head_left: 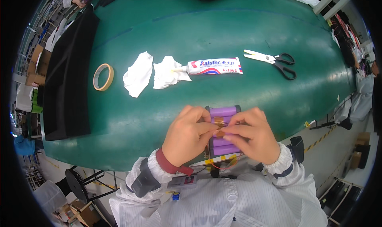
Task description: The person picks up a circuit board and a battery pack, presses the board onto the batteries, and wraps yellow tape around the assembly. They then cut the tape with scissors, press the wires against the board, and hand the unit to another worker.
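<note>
At the pack's 9 o'clock, the left hand (185,135) is pinching brown tape (219,134) between thumb and forefinger. The battery pack (225,150) is lying between the 2 hands, near the 6 o'clock edge of the green table (278,107). At its 3 o'clock, the right hand (256,137) is also pinching at the tape, its fingertips nearly meeting the left's. Judged good practice: keeping the strip taut and square, pressing outward from the middle, leaving no creases. The pack's long axis is running 12 to 6 o'clock; its purple cells are lying 9 to 3, and a red wire (215,165) is looping out at 6.
</note>
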`<act>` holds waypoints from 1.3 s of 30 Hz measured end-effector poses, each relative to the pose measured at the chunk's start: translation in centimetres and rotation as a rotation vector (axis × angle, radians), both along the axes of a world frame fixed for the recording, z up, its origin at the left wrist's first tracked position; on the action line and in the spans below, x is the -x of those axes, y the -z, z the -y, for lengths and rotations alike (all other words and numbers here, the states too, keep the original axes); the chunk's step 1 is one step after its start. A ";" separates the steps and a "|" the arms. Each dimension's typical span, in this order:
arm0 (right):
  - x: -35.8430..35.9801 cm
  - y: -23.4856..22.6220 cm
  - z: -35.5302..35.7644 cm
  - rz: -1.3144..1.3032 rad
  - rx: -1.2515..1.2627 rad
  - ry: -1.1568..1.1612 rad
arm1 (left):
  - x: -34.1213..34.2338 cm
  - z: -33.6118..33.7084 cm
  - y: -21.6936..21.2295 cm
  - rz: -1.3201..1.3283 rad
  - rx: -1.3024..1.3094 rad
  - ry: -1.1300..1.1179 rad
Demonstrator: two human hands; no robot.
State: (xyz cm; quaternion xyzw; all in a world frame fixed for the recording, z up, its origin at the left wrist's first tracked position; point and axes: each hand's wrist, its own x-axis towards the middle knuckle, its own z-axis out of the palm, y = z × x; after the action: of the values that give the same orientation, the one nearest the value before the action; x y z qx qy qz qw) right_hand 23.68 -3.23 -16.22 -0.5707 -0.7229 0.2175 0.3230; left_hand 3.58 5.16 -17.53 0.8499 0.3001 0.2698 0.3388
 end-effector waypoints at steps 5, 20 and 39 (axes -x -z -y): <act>-0.1 0.1 -0.4 0.082 -0.017 -0.007 | -0.5 0.7 -0.6 -0.070 -0.057 0.004; 0.2 -0.6 -1.6 0.373 -0.097 -0.148 | -2.4 0.9 -3.0 -0.451 -0.420 0.124; -0.3 0.4 -3.6 0.199 -0.097 -0.121 | 3.8 6.8 -2.1 -0.077 0.413 -0.270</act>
State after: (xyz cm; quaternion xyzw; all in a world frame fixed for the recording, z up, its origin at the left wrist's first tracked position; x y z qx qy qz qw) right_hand 24.02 0.40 -16.65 -0.5285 -0.7942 0.1437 0.2632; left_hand -0.22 -1.63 -15.46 0.7247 0.4721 0.2131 0.4544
